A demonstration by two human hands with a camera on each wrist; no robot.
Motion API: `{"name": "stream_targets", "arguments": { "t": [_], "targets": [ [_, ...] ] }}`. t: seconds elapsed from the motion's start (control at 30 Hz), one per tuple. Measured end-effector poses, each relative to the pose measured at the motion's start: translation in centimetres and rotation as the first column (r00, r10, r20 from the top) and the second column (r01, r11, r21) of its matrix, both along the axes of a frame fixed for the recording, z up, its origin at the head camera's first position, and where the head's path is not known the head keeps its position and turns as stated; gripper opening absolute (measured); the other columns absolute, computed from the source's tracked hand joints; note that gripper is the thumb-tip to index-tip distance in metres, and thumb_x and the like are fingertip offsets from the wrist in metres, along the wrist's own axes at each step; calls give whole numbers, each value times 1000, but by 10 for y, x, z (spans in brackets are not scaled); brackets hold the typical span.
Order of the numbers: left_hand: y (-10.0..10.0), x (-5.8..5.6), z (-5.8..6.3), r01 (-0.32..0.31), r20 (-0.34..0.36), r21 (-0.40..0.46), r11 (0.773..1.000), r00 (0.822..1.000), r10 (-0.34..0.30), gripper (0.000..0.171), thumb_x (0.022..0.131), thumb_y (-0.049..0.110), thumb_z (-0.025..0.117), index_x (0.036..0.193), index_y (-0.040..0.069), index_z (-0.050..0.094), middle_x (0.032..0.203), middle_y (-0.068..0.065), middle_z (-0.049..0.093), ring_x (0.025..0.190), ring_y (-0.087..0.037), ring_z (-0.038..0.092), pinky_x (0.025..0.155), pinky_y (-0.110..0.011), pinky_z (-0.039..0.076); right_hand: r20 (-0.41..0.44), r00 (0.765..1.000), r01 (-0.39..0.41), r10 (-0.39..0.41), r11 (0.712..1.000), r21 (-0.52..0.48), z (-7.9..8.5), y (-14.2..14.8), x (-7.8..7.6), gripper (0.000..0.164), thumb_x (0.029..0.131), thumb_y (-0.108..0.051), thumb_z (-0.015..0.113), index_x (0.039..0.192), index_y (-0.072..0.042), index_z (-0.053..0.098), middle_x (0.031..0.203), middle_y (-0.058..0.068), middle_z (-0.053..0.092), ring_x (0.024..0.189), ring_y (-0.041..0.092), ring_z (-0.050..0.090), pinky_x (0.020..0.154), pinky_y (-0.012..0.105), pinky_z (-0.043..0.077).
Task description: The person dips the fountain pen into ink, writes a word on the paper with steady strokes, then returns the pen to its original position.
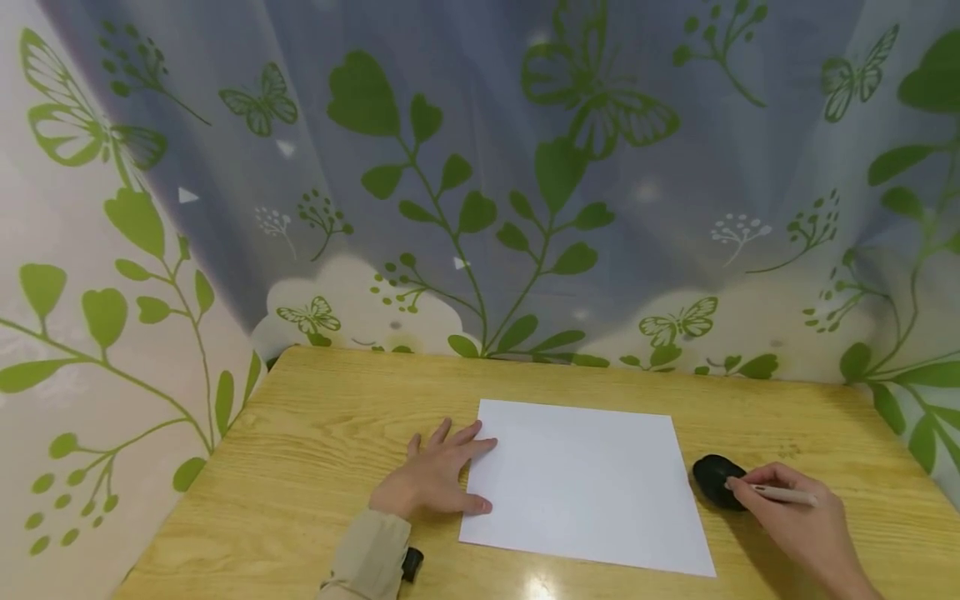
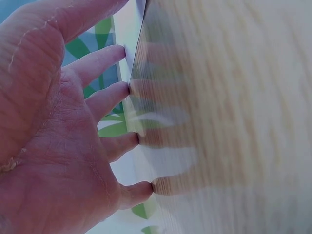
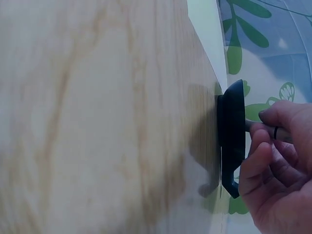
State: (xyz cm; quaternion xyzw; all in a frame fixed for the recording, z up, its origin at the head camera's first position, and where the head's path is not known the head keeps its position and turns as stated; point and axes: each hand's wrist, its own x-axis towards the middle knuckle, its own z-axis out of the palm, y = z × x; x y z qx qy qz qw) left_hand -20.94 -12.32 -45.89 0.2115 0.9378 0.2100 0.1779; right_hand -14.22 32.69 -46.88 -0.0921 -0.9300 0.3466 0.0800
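Observation:
A blank white sheet of paper (image 1: 585, 492) lies on the wooden table. At its left edge rests my left hand (image 1: 427, 479), fingers spread, with thumb and fingertips touching the sheet and table. In the left wrist view these fingers (image 2: 105, 100) are straight and apart. My right hand (image 1: 813, 525) pinches a pale, slim writing brush (image 1: 783, 494) between thumb and fingers. Its lower end is over or in a shallow black dish (image 1: 712, 477) right of the paper; the tip is hidden. From the right wrist camera, the dish (image 3: 234, 122) shows a small foot and a lip.
The wooden table (image 1: 315, 425) reaches back to a curtain (image 1: 487, 217) printed with green leaves and butterflies. More patterned cloth hangs on the left and right sides. A small black object (image 1: 412, 565) sits at my left cuff.

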Motion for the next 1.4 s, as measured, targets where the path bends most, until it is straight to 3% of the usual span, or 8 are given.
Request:
{"name": "stream_targets", "arguments": {
  "t": [0.1, 0.47, 1.07, 1.23, 1.4],
  "targets": [
    [0, 1, 0, 1, -2, 3, 1000, 1000, -1, 83, 85, 49, 79, 157, 29, 42, 172, 0, 24, 159, -45, 10, 116, -82, 8, -21, 1000, -14, 15, 999, 29, -1, 1, -1, 28, 93, -38, 75, 89, -11, 74, 76, -7, 75, 63, -4, 62, 56, 19, 50],
    [0, 0, -2, 5, -1, 13, 1000, 1000, -5, 84, 85, 50, 79, 157, 29, 42, 172, 0, 23, 158, -47, 8, 115, -83, 7, 31, 999, -26, 26, 1000, 9, 2, 3, -1, 32, 95, -41, 72, 93, -9, 73, 77, -3, 74, 63, 1, 62, 56, 21, 49],
    [-1, -1, -3, -2, 10, 14, 1000, 1000, 2, 82, 85, 47, 80, 156, 29, 43, 172, 1, 24, 158, -45, 11, 116, -81, 7, -12, 999, -46, 46, 998, 51, 0, 3, -3, 29, 95, -37, 72, 91, -9, 73, 79, -4, 75, 63, -5, 59, 56, 20, 48],
    [0, -2, -1, 6, 13, 13, 1000, 1000, -6, 82, 85, 48, 79, 157, 28, 42, 172, 0, 23, 158, -46, 10, 116, -81, 7, -44, 999, 2, -3, 1000, -27, 3, -1, 0, 30, 96, -38, 72, 95, -8, 72, 75, -9, 73, 63, -1, 59, 54, 21, 47],
    [0, -2, 0, 0, 10, 4, 1000, 1000, 0, 83, 85, 49, 79, 156, 29, 42, 172, 1, 23, 158, -45, 11, 117, -80, 7, -19, 999, 31, -35, 987, -159, 16, -7, -2, 36, 97, -44, 69, 101, -8, 69, 75, -11, 74, 66, 8, 66, 55, 24, 52]
  ]
}}
